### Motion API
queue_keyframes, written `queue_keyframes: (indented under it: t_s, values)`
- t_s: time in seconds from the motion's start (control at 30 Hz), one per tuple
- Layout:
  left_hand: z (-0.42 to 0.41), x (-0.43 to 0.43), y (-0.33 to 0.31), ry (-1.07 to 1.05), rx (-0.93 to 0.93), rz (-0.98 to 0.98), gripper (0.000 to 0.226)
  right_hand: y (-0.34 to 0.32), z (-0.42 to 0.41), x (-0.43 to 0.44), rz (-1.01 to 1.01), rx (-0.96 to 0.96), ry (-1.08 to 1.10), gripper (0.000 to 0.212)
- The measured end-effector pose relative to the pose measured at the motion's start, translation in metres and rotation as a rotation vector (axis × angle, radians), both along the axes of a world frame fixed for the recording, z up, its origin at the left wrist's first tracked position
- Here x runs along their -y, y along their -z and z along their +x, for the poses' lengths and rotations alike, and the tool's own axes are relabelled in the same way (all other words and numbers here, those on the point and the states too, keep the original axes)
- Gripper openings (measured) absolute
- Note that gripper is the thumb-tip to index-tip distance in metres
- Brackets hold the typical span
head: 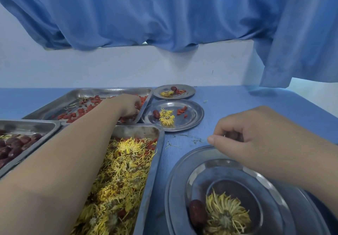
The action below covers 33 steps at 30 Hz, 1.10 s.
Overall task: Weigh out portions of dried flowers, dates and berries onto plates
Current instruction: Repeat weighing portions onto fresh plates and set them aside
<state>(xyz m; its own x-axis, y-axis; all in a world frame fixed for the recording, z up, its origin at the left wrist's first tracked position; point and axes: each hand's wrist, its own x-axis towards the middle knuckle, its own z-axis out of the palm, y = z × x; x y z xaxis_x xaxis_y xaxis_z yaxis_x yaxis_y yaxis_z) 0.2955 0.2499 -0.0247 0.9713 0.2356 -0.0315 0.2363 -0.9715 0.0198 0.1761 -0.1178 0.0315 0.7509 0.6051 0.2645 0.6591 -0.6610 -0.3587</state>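
Berries (80, 111): small, light, shrivelled and loose, scattered thin in the far tray (109, 91). I judge a fingertip pinch best. Left hand (128, 105) is at the tray's right end, fingers bunched down on them. Right hand (243, 134) hovers curled over the near plate (182, 170); I cannot tell if it holds anything.
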Motion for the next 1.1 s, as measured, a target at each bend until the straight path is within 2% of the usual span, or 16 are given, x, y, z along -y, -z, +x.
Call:
queue_keyframes:
  t_s: [0.07, 0.17, 0.23, 0.4, 0.6, 0.73, 0.87, 1.03, 1.1]
  values:
    - [0.000, 0.001, 0.003, -0.028, -0.031, -0.068, 0.026, 0.000, 0.001, 0.001, -0.006, 0.009, 0.001, 0.030]
    - [-0.001, 0.002, 0.001, -0.055, -0.050, -0.083, 0.015, 0.001, 0.002, 0.001, -0.011, 0.015, -0.001, 0.031]
    - [-0.003, 0.004, -0.003, -0.064, -0.060, -0.031, 0.008, 0.002, 0.002, 0.000, -0.018, 0.012, -0.002, 0.030]
    - [-0.007, 0.008, -0.005, -0.113, -0.105, 0.137, 0.012, 0.002, 0.002, 0.000, -0.018, -0.007, 0.000, 0.029]
    - [-0.007, 0.006, -0.003, -0.134, -0.074, 0.196, 0.006, 0.002, 0.002, -0.001, -0.023, 0.006, 0.000, 0.030]
    - [-0.013, 0.008, -0.005, -0.131, -0.086, 0.199, 0.024, 0.002, 0.001, -0.001, -0.031, 0.007, -0.008, 0.028]
    - [-0.013, 0.008, -0.009, -0.167, -0.136, 0.190, 0.025, 0.002, 0.001, -0.002, -0.033, 0.010, -0.003, 0.031]
    - [-0.018, -0.001, -0.012, -0.224, -0.074, 0.206, 0.012, 0.001, 0.001, -0.002, -0.025, 0.031, -0.006, 0.032]
    - [-0.021, -0.006, -0.012, -0.213, -0.034, 0.177, 0.016, 0.001, 0.002, -0.001, -0.014, 0.040, -0.012, 0.031]
